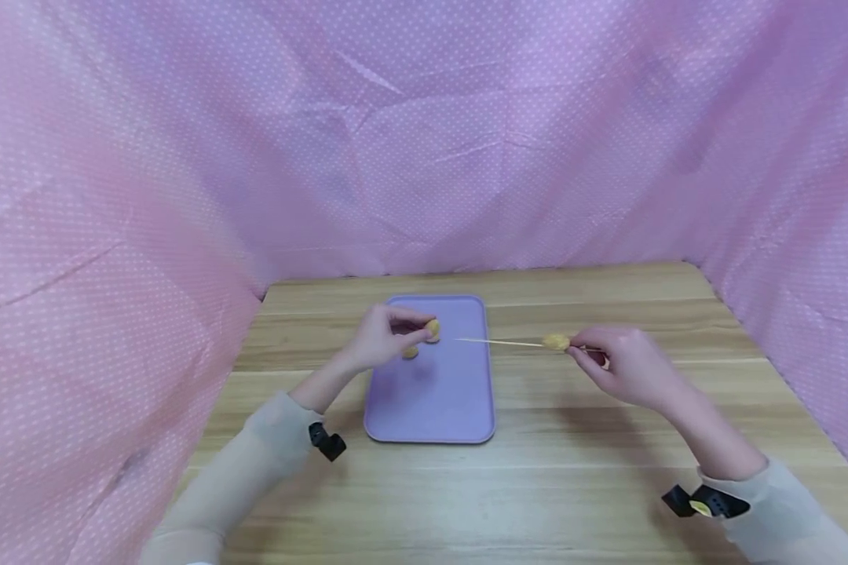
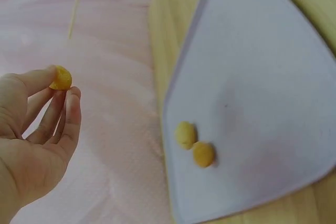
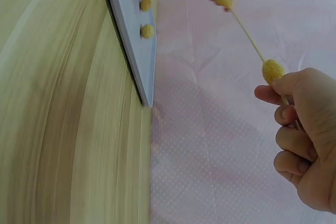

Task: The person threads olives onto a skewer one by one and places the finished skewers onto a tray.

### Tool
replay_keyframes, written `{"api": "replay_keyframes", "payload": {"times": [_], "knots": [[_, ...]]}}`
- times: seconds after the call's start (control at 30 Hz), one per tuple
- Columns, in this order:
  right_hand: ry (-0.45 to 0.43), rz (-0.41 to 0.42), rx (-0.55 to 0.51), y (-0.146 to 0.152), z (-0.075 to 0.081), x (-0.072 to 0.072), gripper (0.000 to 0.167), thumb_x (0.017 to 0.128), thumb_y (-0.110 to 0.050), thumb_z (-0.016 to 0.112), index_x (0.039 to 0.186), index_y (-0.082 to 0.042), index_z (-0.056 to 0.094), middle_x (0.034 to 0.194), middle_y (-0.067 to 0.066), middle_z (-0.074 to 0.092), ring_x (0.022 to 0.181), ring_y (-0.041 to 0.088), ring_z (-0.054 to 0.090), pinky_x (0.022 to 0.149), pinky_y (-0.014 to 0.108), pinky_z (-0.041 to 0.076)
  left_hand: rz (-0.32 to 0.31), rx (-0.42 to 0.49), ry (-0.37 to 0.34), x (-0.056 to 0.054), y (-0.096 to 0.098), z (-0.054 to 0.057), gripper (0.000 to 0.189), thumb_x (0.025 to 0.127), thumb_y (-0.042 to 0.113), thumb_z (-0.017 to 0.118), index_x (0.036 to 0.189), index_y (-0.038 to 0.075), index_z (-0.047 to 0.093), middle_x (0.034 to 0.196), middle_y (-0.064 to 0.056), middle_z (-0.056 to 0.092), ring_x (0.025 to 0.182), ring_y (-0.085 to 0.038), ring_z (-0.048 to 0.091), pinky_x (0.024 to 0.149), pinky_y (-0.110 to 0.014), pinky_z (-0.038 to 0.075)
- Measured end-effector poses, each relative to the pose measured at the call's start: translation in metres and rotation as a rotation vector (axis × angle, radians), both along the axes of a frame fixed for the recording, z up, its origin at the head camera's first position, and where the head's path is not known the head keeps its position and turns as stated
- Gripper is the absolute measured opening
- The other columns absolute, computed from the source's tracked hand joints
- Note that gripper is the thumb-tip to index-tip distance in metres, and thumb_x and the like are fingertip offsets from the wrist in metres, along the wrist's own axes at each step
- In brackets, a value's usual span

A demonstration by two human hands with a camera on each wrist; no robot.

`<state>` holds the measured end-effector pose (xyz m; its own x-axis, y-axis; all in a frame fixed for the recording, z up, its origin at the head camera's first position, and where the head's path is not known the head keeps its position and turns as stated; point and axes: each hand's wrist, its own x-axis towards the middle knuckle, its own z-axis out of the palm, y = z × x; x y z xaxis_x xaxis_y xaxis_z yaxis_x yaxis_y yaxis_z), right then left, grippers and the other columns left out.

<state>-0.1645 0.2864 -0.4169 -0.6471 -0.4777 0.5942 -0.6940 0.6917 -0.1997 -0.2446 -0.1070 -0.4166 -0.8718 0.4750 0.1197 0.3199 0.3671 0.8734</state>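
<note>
While the right hand point(image 1: 625, 365) grips a one-ball skewer point(image 1: 512, 342), the tip point(image 1: 461, 339) points left, apparently just short of the yellow ball point(image 2: 61, 78) the left hand point(image 1: 381, 337) pinches over the tray point(image 1: 441, 408).

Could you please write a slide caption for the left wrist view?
Left hand pinches a yellow ball; two more balls rest on the tray.

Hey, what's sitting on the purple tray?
Two yellow balls lie on the purple tray, close together; the left hand holds a third ball above. In the head view, that hand hides part of the tray.
</note>
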Motion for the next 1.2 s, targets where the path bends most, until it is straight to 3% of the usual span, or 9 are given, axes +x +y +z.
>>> {"api": "replay_keyframes", "payload": {"times": [0.1, 0.23, 0.5, 0.67, 0.93, 1.2], "knots": [[0.018, 0.039, -0.02, -0.008, 0.003, -0.001, 0.02, 0.082, -0.001, 0.081, 0.086, -0.019, 0.073, 0.068, -0.018, 0.047, 0.061, -0.006, 0.038, 0.054, 0.012, 0.034, -0.02, 0.017, 0.004, 0.007, -0.008, 0.012, 0.026, 0.095, 0.005, 0.08, 0.119, -0.001, 0.079, 0.113, -0.017, 0.081, 0.096, -0.017, 0.078, 0.083, -0.023, 0.066], [0.037, 0.06, -0.04, -0.017, 0.005, -0.001, 0.019, 0.082, 0.0, 0.08, 0.087, -0.017, 0.074, 0.069, -0.016, 0.05, 0.062, -0.004, 0.042, 0.054, 0.012, 0.037, -0.056, 0.048, 0.015, 0.013, -0.014, 0.018, 0.024, 0.092, 0.002, 0.081, 0.116, -0.003, 0.079, 0.11, -0.019, 0.08, 0.092, -0.017, 0.078, 0.082, -0.025, 0.067], [0.042, 0.078, -0.062, -0.026, 0.007, -0.004, 0.019, 0.082, 0.003, 0.08, 0.088, -0.014, 0.075, 0.07, -0.014, 0.055, 0.063, -0.005, 0.044, 0.054, 0.012, 0.039, -0.086, 0.059, 0.05, 0.018, -0.013, 0.018, 0.023, 0.091, 0.0, 0.082, 0.114, -0.004, 0.08, 0.102, -0.018, 0.081, 0.087, -0.02, 0.079, 0.08, -0.031, 0.068], [0.049, 0.087, -0.066, -0.027, 0.008, -0.005, 0.02, 0.082, 0.003, 0.08, 0.087, -0.015, 0.074, 0.071, -0.015, 0.056, 0.062, -0.005, 0.044, 0.054, 0.012, 0.038, -0.08, 0.062, 0.038, 0.019, -0.015, 0.017, 0.023, 0.092, 0.0, 0.081, 0.115, -0.005, 0.079, 0.105, -0.02, 0.081, 0.089, -0.037, 0.08, 0.078, -0.029, 0.068], [0.058, 0.08, -0.041, -0.029, 0.01, -0.005, 0.018, 0.082, 0.002, 0.08, 0.087, -0.015, 0.075, 0.07, -0.015, 0.056, 0.062, -0.006, 0.044, 0.053, 0.012, 0.039, -0.093, 0.07, 0.026, 0.021, -0.018, 0.014, 0.024, 0.092, 0.0, 0.08, 0.116, -0.005, 0.078, 0.108, -0.021, 0.081, 0.093, -0.042, 0.079, 0.079, -0.037, 0.069], [0.07, 0.096, -0.015, -0.031, 0.017, -0.003, 0.015, 0.079, 0.001, 0.082, 0.086, -0.013, 0.078, 0.067, -0.014, 0.055, 0.06, -0.008, 0.041, 0.049, 0.011, 0.037, -0.094, 0.0, 0.154, 0.026, -0.021, 0.015, 0.024, 0.091, 0.005, 0.084, 0.114, 0.0, 0.081, 0.105, -0.013, 0.082, 0.088, -0.015, 0.077, 0.08, -0.029, 0.067]]}}
